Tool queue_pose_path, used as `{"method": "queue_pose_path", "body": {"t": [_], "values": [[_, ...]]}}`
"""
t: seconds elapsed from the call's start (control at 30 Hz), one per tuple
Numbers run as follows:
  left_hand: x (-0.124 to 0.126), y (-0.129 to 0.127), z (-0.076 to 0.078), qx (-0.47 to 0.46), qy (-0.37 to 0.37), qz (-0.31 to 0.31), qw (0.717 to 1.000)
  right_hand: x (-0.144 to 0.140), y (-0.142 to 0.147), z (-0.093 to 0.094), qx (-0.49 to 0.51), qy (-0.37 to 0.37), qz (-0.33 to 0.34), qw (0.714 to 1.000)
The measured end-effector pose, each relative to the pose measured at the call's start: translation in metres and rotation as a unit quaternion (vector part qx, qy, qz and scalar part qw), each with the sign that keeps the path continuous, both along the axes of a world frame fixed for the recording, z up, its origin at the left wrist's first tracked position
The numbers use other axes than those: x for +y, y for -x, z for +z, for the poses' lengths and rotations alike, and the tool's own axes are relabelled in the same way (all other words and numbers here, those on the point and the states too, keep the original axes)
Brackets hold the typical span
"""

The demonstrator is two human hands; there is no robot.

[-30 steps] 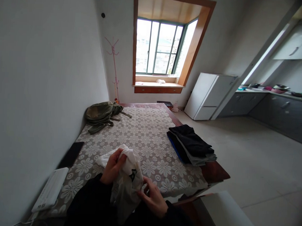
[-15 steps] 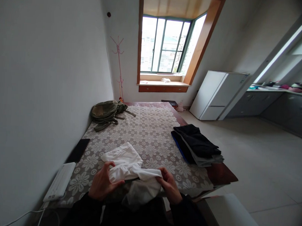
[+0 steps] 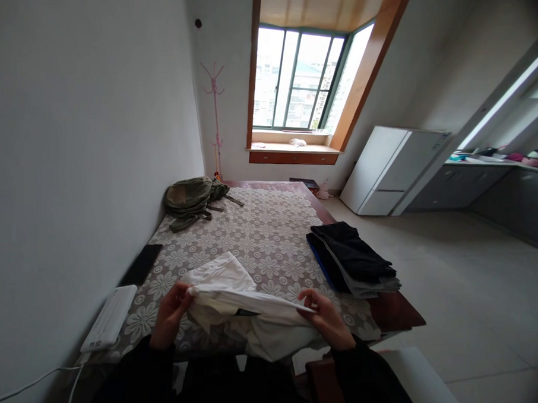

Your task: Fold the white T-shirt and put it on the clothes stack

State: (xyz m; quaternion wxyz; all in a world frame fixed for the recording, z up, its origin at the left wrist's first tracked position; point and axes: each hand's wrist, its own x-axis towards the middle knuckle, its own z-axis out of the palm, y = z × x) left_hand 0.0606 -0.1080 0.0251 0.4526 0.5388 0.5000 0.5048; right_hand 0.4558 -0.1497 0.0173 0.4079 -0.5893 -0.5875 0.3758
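Observation:
A white cloth garment [image 3: 267,327] is stretched between my two hands at the near edge of the table; a dark label shows at its middle. My left hand [image 3: 171,313] pinches one end of its upper edge, and my right hand [image 3: 326,317] grips the other end between thumb and fingers. The far part of the garment lies on the patterned lace tablecloth [image 3: 267,249], while the near part hangs towards my body. Which kind of garment it is, I cannot tell.
Folded dark clothes [image 3: 351,255] are stacked at the table's right edge. A green backpack [image 3: 189,197] rests at the far left by the wall. A black flat object [image 3: 144,264] and a white power strip [image 3: 109,318] with a cable lie along the left side.
My left hand has closed on the garment's edge after being spread beside it. My right hand has moved to the right, and the cloth's edge is now pulled straight between both hands.

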Motion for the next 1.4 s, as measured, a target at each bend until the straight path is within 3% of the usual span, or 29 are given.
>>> {"method": "queue_pose_path", "body": {"t": [0.1,0.17,0.23,0.3,0.43,0.53,0.6,0.7,0.83,0.93,1.0,1.1,1.2,1.3,1.4], "values": [[0.001,0.015,0.005,-0.133,0.013,0.037,0.990,-0.001,-0.004,0.006,0.009,-0.012,0.010,1.000],[-0.001,0.021,0.011,-0.120,0.014,0.035,0.992,0.001,-0.002,0.004,-0.019,-0.010,0.013,1.000],[-0.008,0.018,0.020,-0.035,0.008,0.002,0.999,0.005,0.002,-0.002,-0.043,-0.001,0.012,0.999],[-0.018,0.002,0.029,0.078,-0.002,-0.079,0.994,0.009,0.009,-0.008,-0.043,0.007,0.014,0.999],[-0.037,-0.060,0.030,0.253,-0.039,-0.241,0.936,0.014,0.028,-0.006,-0.004,0.003,0.020,1.000],[-0.036,-0.099,0.011,0.325,-0.069,-0.242,0.912,0.013,0.042,0.002,0.053,0.008,0.025,0.998],[-0.029,-0.109,-0.003,0.342,-0.074,-0.226,0.909,0.011,0.045,0.004,0.102,0.025,0.040,0.994],[-0.014,-0.102,-0.017,0.293,-0.034,-0.213,0.932,0.003,0.036,-0.004,0.141,0.032,0.059,0.988],[0.002,-0.075,-0.024,0.132,0.058,-0.173,0.974,-0.014,0.015,-0.030,0.081,0.059,0.095,0.990],[0.009,-0.059,-0.027,0.026,0.129,-0.156,0.979,-0.028,0.009,-0.046,0.009,0.114,0.144,0.983],[0.012,-0.051,-0.025,-0.021,0.174,-0.138,0.975,-0.032,0.011,-0.047,-0.034,0.113,0.163,0.980],[0.015,-0.041,-0.014,-0.041,0.197,-0.107,0.974,-0.029,0.016,-0.033,-0.043,0.055,0.143,0.987],[0.014,-0.031,0.009,-0.017,0.151,-0.080,0.985,-0.020,0.017,-0.012,0.033,0.003,0.076,0.997],[0.009,-0.025,0.036,0.049,0.089,-0.084,0.991,-0.007,0.014,0.007,0.104,-0.026,-0.012,0.994],[0.005,-0.022,0.055,0.153,0.025,-0.104,0.982,0.007,0.009,0.026,0.089,-0.075,-0.069,0.991]]}}
